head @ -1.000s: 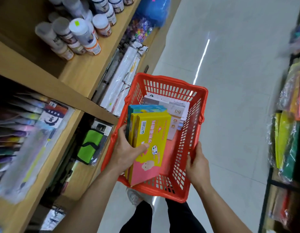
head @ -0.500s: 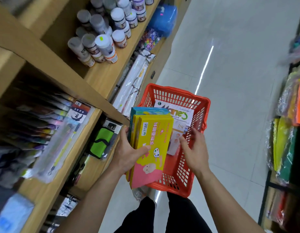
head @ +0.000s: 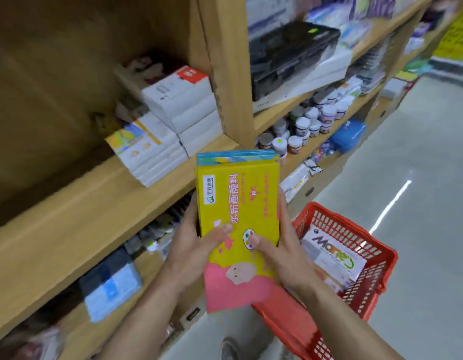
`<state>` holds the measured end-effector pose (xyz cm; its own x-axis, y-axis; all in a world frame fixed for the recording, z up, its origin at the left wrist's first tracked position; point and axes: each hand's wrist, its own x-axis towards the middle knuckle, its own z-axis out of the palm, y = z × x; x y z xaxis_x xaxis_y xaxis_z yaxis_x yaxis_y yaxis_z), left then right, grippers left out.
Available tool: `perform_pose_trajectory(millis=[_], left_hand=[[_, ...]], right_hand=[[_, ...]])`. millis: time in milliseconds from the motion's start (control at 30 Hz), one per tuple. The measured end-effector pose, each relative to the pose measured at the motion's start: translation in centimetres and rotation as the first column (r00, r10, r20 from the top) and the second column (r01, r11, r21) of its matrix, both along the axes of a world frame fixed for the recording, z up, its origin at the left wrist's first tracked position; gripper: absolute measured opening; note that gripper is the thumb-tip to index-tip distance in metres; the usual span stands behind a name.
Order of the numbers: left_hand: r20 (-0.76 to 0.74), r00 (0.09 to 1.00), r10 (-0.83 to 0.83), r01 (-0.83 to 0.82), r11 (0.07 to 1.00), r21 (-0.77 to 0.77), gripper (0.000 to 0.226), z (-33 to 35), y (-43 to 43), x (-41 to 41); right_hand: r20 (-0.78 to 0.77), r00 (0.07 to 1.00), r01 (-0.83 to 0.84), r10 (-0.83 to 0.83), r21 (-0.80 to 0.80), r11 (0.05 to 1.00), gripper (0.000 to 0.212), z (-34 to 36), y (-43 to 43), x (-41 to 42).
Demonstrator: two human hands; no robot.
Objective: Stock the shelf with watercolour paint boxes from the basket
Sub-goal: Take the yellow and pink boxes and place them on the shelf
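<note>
A shop aisle, with a wooden shelf (head: pixel 82 216) filling the left and white boxes (head: pixel 181 107) stacked on it. At centre, the left hand (head: pixel 188 250) and right hand (head: pixel 284 261) clasp the yellow paint boxes (head: pixel 238 198) between them, thumbs pressed on the front. The red basket (head: pixel 329 219), lower right, holds more.

Wooden shelving (head: pixel 100 203) fills the left side, split into 2 bays by an upright post (head: pixel 225 74). Small white-lidded jars (head: pixel 303 126) crowd a lower board in the right bay. A pale, glossy floor (head: pixel 419 178) runs along the right, crossed by a bright reflected streak (head: pixel 391 203). A blurred yellow sign (head: pixel 456 35) sits far off.
</note>
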<state>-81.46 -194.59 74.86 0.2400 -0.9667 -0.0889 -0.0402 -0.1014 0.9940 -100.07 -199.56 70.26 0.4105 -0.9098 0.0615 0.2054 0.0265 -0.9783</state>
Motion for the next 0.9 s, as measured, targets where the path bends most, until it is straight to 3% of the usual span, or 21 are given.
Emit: perform_pose_trajectory(millis=[100, 200, 333, 433, 533, 700, 900], left_hand=[[0.033, 0.985, 0.169, -0.165, 0.982, -0.091, 0.061, 3.3, 2.8, 3.6], [0.008, 0.938, 0.347, -0.341, 0.926, -0.163, 0.054, 5.4, 4.9, 7.4], [0.002, 0.852, 0.524, -0.512, 0.833, -0.211, 0.043, 6.8, 6.1, 13.2], [0.019, 0.819, 0.574, -0.561, 0.806, -0.189, 0.054, 7.3, 6.8, 16.9], [0.008, 0.818, 0.576, -0.569, 0.809, -0.147, 0.044, 8.0, 7.0, 19.5], [0.015, 0.831, 0.557, -0.550, 0.824, -0.135, 0.007, 7.2, 7.8, 21.4], [0.020, 0.790, 0.612, -0.607, 0.787, -0.113, 0.013, 7.1, 10.1, 23.3]], right_hand=[[-0.027, 0.996, -0.085, 0.082, -0.135, 0.987, 0.099, 4.1, -0.5, 4.6], [-0.115, 0.977, -0.193, 0.179, -0.134, 0.972, 0.106, 7.7, -0.7, 9.6], [-0.266, 0.936, -0.284, 0.229, -0.191, 0.940, 0.092, 11.3, -0.5, 16.4], [-0.486, 0.863, -0.300, 0.138, -0.272, 0.915, 0.089, 13.4, 0.1, 20.9], [-0.634, 0.772, -0.324, 0.050, -0.324, 0.889, 0.082, 14.5, 1.2, 23.1], [-0.592, 0.801, -0.276, 0.082, -0.244, 0.930, 0.052, 13.6, 3.1, 24.5], [-0.585, 0.801, -0.280, 0.131, -0.172, 0.945, 0.061, 12.5, 5.1, 27.3]])
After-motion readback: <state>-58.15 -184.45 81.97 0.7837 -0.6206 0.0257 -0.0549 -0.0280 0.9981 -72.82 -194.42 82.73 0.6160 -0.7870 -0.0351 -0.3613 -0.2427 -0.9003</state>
